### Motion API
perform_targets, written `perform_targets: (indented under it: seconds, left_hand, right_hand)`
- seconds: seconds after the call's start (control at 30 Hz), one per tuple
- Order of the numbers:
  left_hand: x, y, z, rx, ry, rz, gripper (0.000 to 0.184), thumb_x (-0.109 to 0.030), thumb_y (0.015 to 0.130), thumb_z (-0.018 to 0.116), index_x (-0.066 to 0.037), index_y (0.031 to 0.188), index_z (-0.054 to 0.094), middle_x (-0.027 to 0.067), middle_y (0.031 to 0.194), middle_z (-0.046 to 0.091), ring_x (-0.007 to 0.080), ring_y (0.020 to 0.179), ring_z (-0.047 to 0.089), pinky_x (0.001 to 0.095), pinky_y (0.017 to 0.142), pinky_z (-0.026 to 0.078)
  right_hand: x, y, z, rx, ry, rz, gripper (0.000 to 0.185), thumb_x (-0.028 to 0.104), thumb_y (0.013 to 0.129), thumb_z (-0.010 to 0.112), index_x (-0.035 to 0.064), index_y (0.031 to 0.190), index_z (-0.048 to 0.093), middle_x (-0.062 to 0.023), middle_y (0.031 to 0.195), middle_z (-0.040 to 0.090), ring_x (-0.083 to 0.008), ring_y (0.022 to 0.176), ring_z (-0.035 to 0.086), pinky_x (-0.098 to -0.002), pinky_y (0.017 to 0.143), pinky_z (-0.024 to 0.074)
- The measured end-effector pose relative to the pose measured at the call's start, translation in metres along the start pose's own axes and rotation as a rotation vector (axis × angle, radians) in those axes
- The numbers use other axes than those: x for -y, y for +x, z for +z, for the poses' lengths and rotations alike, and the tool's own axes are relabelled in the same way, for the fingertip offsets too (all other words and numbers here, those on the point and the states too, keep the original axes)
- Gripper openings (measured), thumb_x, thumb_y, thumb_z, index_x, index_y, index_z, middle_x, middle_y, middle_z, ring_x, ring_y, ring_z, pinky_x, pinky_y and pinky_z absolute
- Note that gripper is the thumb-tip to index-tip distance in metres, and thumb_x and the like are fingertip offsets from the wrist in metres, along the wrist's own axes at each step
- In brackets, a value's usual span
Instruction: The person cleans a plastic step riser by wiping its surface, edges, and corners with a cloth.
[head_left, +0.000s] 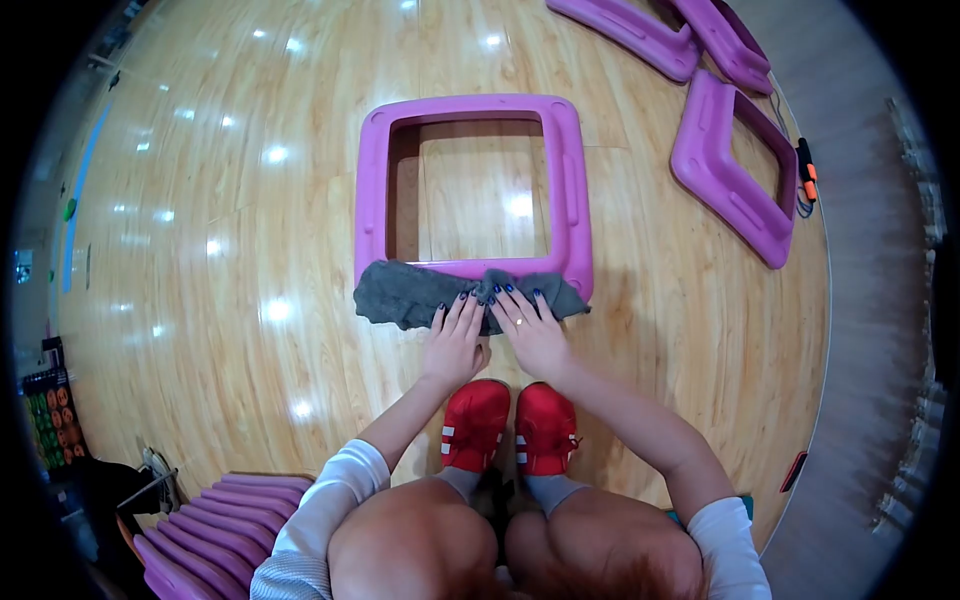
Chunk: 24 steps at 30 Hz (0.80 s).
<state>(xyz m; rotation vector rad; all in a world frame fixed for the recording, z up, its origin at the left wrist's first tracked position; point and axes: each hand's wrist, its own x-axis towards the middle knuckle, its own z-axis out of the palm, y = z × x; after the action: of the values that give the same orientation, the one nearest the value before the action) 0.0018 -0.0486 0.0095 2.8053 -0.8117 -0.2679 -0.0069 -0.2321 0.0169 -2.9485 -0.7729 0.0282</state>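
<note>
My left hand (457, 341) lies on a dark grey cloth (398, 294), its fingers stretched out and slightly apart. Close beside it, my right hand (528, 328) rests on the same cloth with its fingers extended and a ring on one of them. The cloth is bunched between the hands and drapes over the near side of a pink, square, hollow plastic frame (571, 180). This frame lies flat on the wooden floor, just beyond my red shoes (474, 424). Neither hand wraps around the cloth; the right thumb is hidden.
Several similar pink pieces, one an angled frame (705, 160), lie at the upper right. A row of stacked pink pieces (235, 515) stands at the lower left. A black and orange tool (807, 170) is by the right wall. Blue tape (88, 180) marks the left.
</note>
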Motion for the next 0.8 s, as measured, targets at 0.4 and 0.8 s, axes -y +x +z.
perform_targets:
  seconds: [0.4, 0.8]
  left_hand:
    - [0.026, -0.016, -0.015, -0.206, 0.042, -0.228, 0.062, -0.023, 0.071, 0.06, -0.005, 0.128, 0.046, 0.0099, 0.13, 0.048, 0.0245, 0.118, 0.046, 0.0513, 0.109, 0.023]
    - [-0.033, 0.03, -0.015, -0.17, -0.166, 0.068, 0.062, -0.024, 0.067, 0.063, 0.004, 0.12, 0.05, 0.0167, 0.128, 0.048, 0.0299, 0.122, 0.042, 0.0447, 0.106, 0.029]
  right_hand:
    - [-0.012, -0.007, -0.014, -0.064, 0.226, 0.015, 0.047, 0.009, 0.077, 0.052, 0.0047, 0.124, 0.051, -0.0122, 0.132, 0.047, -0.0288, 0.123, 0.042, -0.049, 0.102, 0.0327]
    - [-0.017, -0.016, 0.007, -0.128, 0.309, 0.124, 0.045, 0.013, 0.068, 0.061, 0.0007, 0.111, 0.054, -0.0161, 0.12, 0.053, -0.0301, 0.118, 0.046, -0.0492, 0.101, 0.0321]
